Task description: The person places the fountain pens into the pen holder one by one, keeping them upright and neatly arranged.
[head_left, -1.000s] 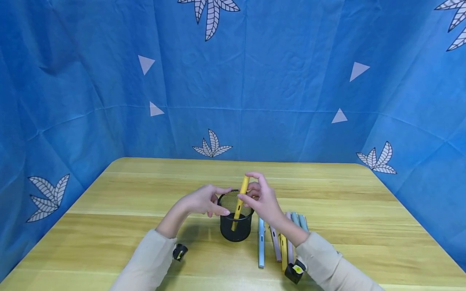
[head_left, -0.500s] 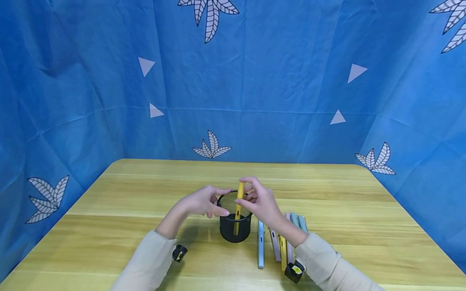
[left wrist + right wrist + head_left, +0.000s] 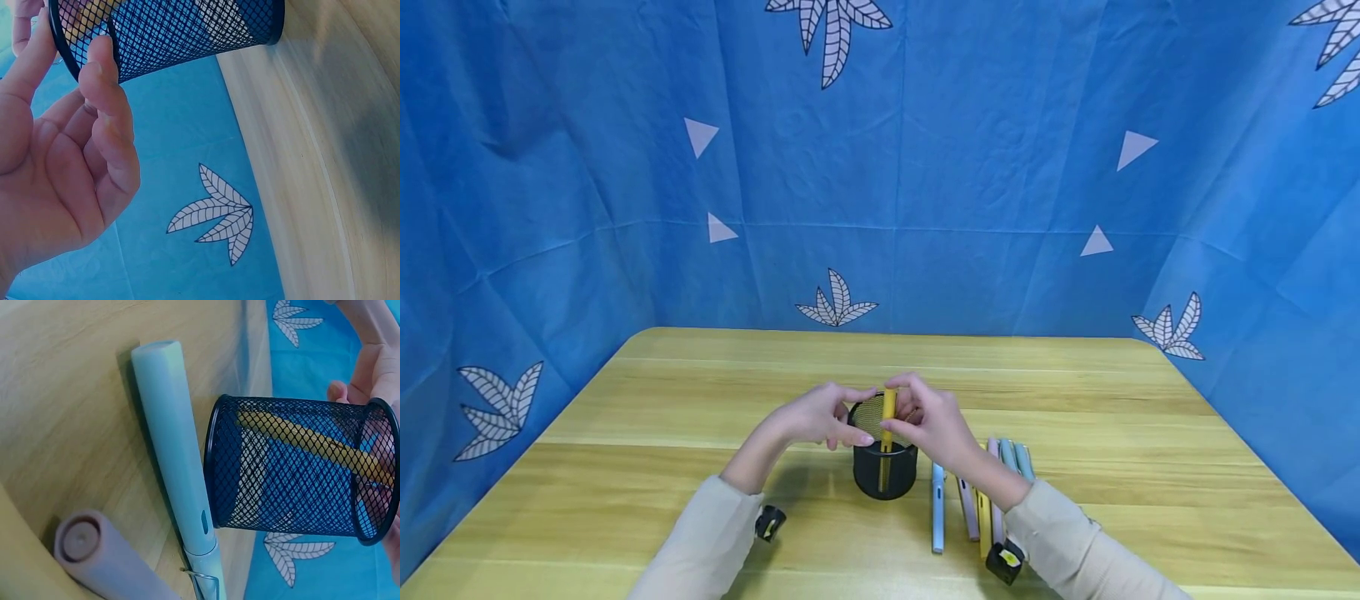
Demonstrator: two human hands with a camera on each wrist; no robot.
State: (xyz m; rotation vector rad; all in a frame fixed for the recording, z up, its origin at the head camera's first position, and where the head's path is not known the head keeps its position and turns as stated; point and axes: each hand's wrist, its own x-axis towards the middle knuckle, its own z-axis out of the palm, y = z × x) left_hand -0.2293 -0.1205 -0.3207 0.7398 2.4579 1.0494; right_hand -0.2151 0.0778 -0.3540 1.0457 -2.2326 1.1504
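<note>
A black mesh pen holder (image 3: 867,479) stands upright on the table. My left hand (image 3: 815,415) holds its rim from the left, thumb at the near side and index finger at the far side. In the left wrist view the fingertips lie against the mesh (image 3: 169,37). With thumb and fingers, my right hand (image 3: 946,427) pinches the upper part of a yellow pen (image 3: 889,407). That pen is nearly upright, its lower part inside the holder. Through the mesh in the right wrist view, the yellow pen (image 3: 300,435) slants across the holder, one end close to the bottom.
Right of the holder, a light blue pen (image 3: 938,510) lies on the wooden table (image 3: 700,375). Beside it are a lilac pen (image 3: 968,510), another yellow pen (image 3: 984,525) and several more, partly under my right forearm. A blue patterned curtain (image 3: 970,167) hangs behind the table.
My right hand has moved down and slightly left, lowering the yellow pen deeper into the holder and bringing it more upright. My left hand has stayed at the rim.
</note>
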